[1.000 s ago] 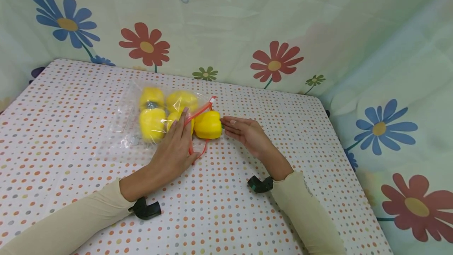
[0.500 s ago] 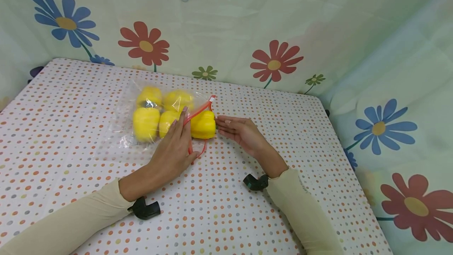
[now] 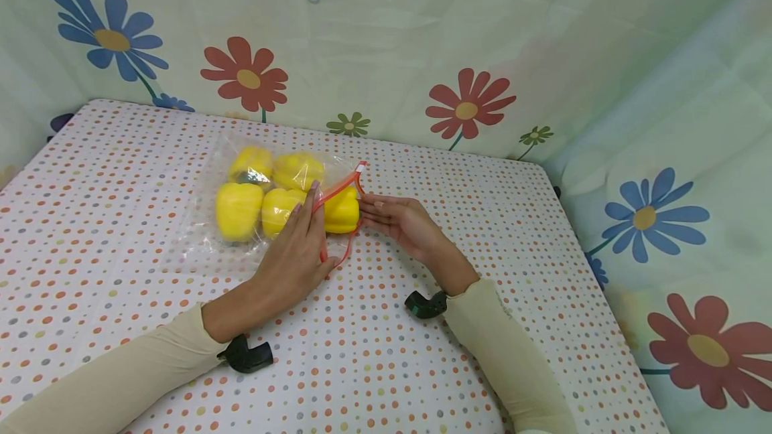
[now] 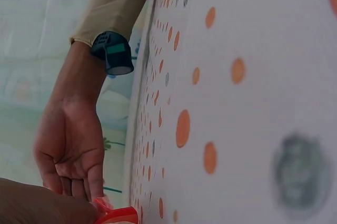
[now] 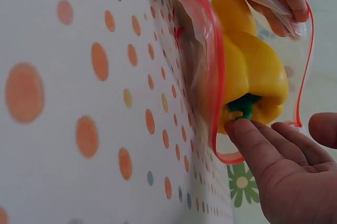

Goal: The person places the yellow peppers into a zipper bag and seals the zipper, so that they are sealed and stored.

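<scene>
A clear zip bag [image 3: 199,233] with a red zip edge lies on the table, several yellow bell peppers [image 3: 238,211] inside it. My left hand [image 3: 289,256] holds the bag's mouth, thumb and fingers on the red edge in the right wrist view. Within that mouth sits another yellow bell pepper [image 5: 258,71], its green stem [image 5: 245,106] facing out. My right hand [image 3: 410,225] reaches in from the right with nearly straight fingers, their tips against the pepper's stem end. In the left wrist view the right palm [image 4: 71,134] shows beyond the left hand [image 4: 42,205].
The table [image 3: 386,340] has a white cover with coloured dots. Behind it and along the right hangs a pale curtain [image 3: 386,32] printed with large flowers. A dark wrist camera [image 3: 247,353] sits on the left wrist, another dark camera [image 3: 425,305] on the right.
My right hand has moved left, pushing the pepper deeper into the bag's mouth. The peppers in front of it have slid left inside the bag; my left hand stays in place.
</scene>
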Tool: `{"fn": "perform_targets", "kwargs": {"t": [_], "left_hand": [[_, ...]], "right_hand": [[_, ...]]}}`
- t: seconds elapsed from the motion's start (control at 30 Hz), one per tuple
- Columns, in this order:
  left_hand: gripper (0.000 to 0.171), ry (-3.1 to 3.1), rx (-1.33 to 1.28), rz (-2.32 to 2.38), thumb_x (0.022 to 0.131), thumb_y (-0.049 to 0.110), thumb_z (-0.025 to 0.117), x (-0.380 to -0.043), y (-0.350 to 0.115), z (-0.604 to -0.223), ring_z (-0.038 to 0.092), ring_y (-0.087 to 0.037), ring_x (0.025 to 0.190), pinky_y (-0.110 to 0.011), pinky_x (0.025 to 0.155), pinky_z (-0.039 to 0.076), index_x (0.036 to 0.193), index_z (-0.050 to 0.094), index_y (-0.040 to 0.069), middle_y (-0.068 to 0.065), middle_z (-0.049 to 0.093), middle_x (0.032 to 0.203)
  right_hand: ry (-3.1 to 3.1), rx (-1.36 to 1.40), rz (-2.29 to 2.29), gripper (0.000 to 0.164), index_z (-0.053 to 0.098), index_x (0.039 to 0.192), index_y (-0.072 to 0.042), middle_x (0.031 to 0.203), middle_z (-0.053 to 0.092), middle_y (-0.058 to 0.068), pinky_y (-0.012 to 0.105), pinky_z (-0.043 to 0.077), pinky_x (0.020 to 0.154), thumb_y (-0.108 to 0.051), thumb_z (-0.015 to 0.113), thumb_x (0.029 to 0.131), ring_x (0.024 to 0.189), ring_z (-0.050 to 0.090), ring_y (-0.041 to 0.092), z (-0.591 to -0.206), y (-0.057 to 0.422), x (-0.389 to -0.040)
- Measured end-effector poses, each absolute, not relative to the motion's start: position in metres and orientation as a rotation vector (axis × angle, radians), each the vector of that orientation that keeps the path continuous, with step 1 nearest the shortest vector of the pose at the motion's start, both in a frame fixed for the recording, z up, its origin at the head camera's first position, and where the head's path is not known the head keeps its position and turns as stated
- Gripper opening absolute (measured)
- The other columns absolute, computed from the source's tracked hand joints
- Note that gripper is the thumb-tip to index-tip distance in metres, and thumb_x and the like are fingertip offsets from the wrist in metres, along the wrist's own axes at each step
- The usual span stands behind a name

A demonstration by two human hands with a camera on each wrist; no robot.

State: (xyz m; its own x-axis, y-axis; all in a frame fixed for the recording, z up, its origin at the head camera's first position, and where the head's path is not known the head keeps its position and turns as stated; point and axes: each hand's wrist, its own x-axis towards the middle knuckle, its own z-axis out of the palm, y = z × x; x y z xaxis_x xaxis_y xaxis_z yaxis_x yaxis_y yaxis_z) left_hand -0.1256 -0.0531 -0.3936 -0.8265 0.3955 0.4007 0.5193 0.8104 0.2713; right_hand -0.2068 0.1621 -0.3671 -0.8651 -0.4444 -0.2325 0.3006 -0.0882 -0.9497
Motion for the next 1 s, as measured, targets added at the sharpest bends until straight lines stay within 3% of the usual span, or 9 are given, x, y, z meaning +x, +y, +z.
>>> {"fn": "perform_targets", "kwargs": {"t": [1.0], "left_hand": [[0.104, -2.620, -0.714, -0.619, 0.076, 0.023, 0.085, -0.126, -0.053, -0.395, 0.016, -0.033, 0.145, -0.040, 0.116, 0.012, 0.147, 0.019, -0.015, -0.023, 0.000, 0.160]], "right_hand": [[1.657, -0.197, -1.968, 0.039, 0.044, 0.138, 0.013, 0.137, 0.052, 0.023, 0.040, 0.042, 0.100, -0.005, 0.040, 0.103, 0.125, 0.052, 0.031, -0.372, 0.156, -0.211]]}}
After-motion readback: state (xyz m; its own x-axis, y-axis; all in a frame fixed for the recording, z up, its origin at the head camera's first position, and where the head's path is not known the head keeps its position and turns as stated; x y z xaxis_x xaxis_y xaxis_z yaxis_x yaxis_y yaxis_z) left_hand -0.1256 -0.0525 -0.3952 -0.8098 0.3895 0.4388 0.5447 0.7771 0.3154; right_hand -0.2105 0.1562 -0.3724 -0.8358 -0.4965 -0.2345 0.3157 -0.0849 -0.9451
